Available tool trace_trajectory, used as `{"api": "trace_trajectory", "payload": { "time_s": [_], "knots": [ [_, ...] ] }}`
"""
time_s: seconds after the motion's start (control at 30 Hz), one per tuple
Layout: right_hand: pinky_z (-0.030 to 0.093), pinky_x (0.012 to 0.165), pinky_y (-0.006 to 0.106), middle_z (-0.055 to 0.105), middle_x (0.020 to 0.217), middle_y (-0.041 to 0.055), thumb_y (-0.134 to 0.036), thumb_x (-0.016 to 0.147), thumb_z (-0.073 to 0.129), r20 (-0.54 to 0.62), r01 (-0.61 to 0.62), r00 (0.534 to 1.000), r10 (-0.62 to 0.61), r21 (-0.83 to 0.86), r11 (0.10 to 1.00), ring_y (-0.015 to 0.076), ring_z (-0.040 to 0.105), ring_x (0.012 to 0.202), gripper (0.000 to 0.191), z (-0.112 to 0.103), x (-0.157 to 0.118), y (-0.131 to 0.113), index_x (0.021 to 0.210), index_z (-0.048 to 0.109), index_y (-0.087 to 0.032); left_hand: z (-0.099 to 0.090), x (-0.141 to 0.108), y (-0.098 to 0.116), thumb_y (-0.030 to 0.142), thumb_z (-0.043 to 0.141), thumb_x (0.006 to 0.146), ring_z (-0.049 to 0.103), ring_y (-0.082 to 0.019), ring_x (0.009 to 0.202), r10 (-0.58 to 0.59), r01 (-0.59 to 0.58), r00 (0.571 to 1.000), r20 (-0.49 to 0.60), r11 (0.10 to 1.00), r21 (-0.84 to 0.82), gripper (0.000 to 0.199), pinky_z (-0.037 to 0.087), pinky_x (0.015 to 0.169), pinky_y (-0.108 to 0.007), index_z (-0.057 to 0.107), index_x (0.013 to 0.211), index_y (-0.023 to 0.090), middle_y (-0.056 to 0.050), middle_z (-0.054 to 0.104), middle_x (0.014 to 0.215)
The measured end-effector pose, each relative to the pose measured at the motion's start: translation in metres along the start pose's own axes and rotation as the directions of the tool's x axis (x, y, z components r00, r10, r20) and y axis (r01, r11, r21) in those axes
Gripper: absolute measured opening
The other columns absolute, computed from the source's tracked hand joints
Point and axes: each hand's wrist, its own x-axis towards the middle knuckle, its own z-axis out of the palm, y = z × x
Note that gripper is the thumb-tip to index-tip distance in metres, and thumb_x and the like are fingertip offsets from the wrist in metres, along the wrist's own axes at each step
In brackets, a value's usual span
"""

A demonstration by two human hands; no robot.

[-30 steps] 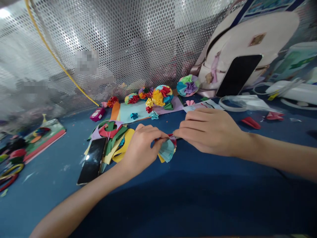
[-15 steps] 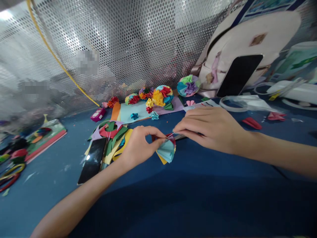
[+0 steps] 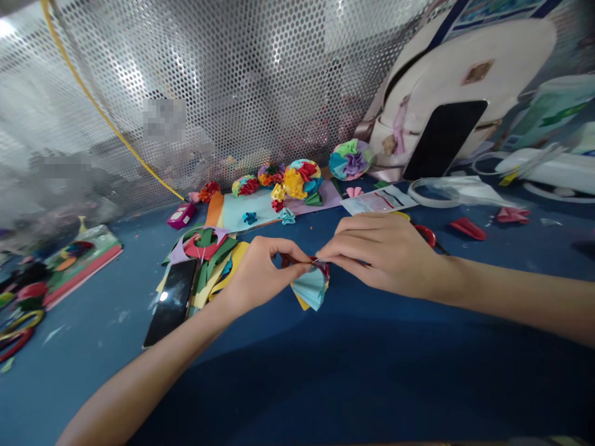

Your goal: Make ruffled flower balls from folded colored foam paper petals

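Hands closer together than half a second ago, fingertips now meeting over one small gathered point, with red-handled scissors (image 3: 425, 234) showing just past the right hand (image 3: 379, 251). Left hand (image 3: 263, 275) nearly closed, fingers (image 3: 288, 249) curled and thumb pressing, pinching the narrow top of a pleated paper fan (image 3: 310, 287) in pale blue, with yellow and red layers behind. Right-hand fingers (image 3: 344, 246) almost straight, thumb and forefinger closing on the same point from the other side; any binding there too small to tell. Fan hanging from that pinch toward the middle of the blue tabletop (image 3: 79, 347), just right of a pile of coloured paper scraps (image 3: 204, 266) and a black smartphone (image 3: 171, 302). Lower end of the fan still open and flat-sided, unlike the full, round multicoloured paper rosettes (image 3: 297, 179) near the far edge of the tabletop. Judging by those rosettes, much of the shaping seemingly still ahead for this piece, with only the gathered top apparently done.
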Motion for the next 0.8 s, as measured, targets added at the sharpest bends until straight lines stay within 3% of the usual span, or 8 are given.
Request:
{"api": "trace_trajectory", "payload": {
  "time_s": [0.27, 0.6, 0.8],
  "knots": [
    [0.047, 0.075, 0.031, 0.072, 0.09, 0.0038, -0.021, 0.106, 0.054, 0.062, -0.004, 0.998, 0.003, 0.014, 1.0, 0.0185, 0.063, 0.084, 0.016, -0.009, 0.008, -0.006, 0.098, 0.068, -0.017, -0.003, -0.004, 0.008, 0.007, 0.074, 0.075, 0.056, -0.01, 0.063, 0.051, -0.051, 0.998, -0.036, 0.999, -0.006, 0.013, 0.043, 0.062, -0.024, 0.077, 0.068, 0.017, 0.002, 0.073, 0.066],
    [0.04, 0.068, 0.031, 0.067, 0.086, 0.0047, -0.027, 0.106, 0.05, 0.186, -0.11, 0.978, 0.099, 0.052, 0.993, 0.0196, 0.057, 0.08, 0.022, -0.004, 0.004, -0.01, 0.094, 0.066, -0.018, 0.009, -0.009, 0.007, 0.0, 0.077, 0.074, 0.053, -0.01, 0.062, 0.129, -0.124, 0.982, -0.138, 0.991, 0.044, 0.022, 0.039, 0.061, -0.025, 0.069, 0.064, 0.018, 0.004, 0.069, 0.064],
    [0.04, 0.069, 0.03, 0.065, 0.085, 0.0036, -0.017, 0.104, 0.048, 0.19, -0.138, 0.975, 0.112, 0.128, 0.982, 0.0184, 0.057, 0.081, 0.02, -0.001, 0.004, -0.012, 0.092, 0.064, -0.019, 0.02, -0.011, 0.002, 0.004, 0.082, 0.073, 0.057, -0.009, 0.063, 0.177, -0.184, 0.951, -0.255, 0.983, -0.003, 0.027, 0.04, 0.061, -0.024, 0.061, 0.079, 0.02, 0.007, 0.065, 0.066]
  ]
}}
